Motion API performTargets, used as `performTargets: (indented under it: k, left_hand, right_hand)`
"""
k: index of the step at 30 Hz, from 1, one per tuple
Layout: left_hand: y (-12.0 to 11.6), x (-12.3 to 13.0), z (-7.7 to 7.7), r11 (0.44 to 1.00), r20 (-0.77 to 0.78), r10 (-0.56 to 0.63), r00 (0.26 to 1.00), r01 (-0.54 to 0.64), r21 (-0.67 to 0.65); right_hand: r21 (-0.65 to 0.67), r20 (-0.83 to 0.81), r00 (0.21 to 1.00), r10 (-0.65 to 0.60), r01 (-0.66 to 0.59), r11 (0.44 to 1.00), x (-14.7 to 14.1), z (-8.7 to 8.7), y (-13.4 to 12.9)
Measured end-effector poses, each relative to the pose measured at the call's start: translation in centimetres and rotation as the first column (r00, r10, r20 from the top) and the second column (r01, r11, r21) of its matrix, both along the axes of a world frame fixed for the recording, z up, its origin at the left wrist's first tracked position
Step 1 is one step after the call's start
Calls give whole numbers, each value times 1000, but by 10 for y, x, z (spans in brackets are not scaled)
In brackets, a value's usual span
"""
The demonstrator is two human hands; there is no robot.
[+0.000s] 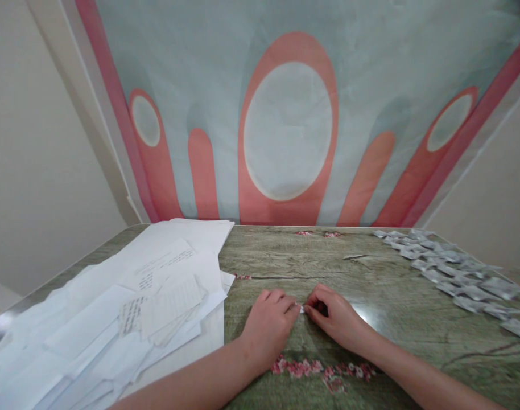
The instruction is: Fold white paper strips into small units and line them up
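Forearms (200, 378), mine, 7 and 5 o'clock | left hand (266, 327), curled at white scrap (302, 309), grip hidden | right hand (337, 316), pinching scrap, 5 o'clock | step, judged: fingertip shaping; calls for steady hold | papers (89, 324), 8 o'clock

Wood-grain table (281, 250) bearing papers (170, 290), packets (456, 273)

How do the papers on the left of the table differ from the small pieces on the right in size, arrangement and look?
The papers are mostly large sheets, while the small pieces are much smaller. The papers overlap in an untidy heap; the pieces lie in loose rows. Some papers show printed text, whereas the pieces look greyish, with no print readable. Both rest on the table.
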State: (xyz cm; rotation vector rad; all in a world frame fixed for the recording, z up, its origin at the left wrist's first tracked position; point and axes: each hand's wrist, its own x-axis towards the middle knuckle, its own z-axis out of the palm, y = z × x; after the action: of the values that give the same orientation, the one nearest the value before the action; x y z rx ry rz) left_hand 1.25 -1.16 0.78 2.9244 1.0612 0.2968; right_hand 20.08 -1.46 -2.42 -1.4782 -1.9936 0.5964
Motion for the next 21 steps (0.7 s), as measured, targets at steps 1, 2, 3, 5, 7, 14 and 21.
performTargets:
  k: [1, 2, 3, 5, 7, 14, 21]
  left_hand:
    - [-2, 0, 1, 1000, -14, -4, 1000, 4, 3]
    - [-3, 1, 1, 1000, -25, -4, 1000, 4, 7]
    - [-6, 1, 2, 1000, -33, 0, 999, 1, 15]
    - [-10, 1, 4, 999, -45, 10, 999, -9, 37]
    - [-14, 0, 5, 998, -61, 18, 998, -15, 59]
    - [-17, -2, 4, 997, -104, 21, 994, -12, 78]
    - [-18, -3, 5, 998, -100, 22, 995, -16, 60]
  right_hand:
    - [2, 0, 1000, 0, 0, 1000, 0, 0, 0]
    - [4, -1, 1000, 0, 0, 1000, 0, 0, 0]
    - [9, -2, 1000, -2, 2, 1000, 0, 0, 0]
    - [19, -1, 1000, -4, 4, 1000, 0, -1, 0]
    - [40, 1, 1000, -1, 1, 999, 0, -1, -2]
    - [170, 26, 991, 135, -137, 976, 4, 2, -12]
    - [295, 453, 879, 153, -309, 904, 11, -8, -19]
